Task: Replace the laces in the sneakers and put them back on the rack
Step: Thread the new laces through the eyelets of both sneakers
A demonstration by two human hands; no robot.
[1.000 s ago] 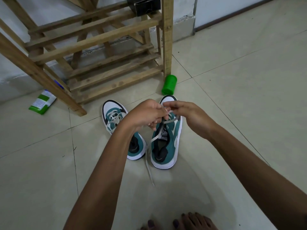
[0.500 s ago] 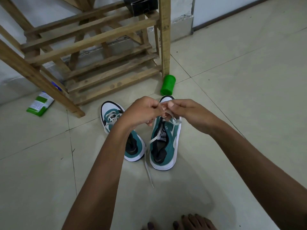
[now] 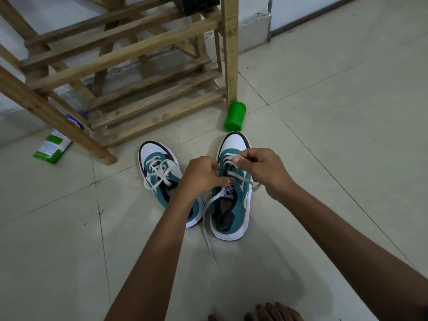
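Note:
Two teal and white sneakers stand side by side on the tiled floor, toes toward the wooden rack [image 3: 129, 66]. The left sneaker [image 3: 159, 172] is laced, its white lace tied in a loose bow. The right sneaker [image 3: 234, 205] is partly laced with a white lace [image 3: 209, 230]; one end trails onto the floor on its left side, another strand hangs over its right edge. My left hand [image 3: 201, 174] has its fingers curled at the lace beside the tongue. My right hand [image 3: 261, 167] pinches the lace near the upper eyelets.
A green cylindrical container [image 3: 235, 117] stands by the rack's front right leg. A green and white packet [image 3: 52, 148] lies on the floor left of the rack. A dark box [image 3: 199, 4] sits on an upper rack shelf. My bare toes [image 3: 266, 312] show at the bottom edge.
My hands have drawn slightly apart over the right sneaker, the left one lower at the tongue, the right one pulling the lace toward the toe end. The sneakers have not moved.

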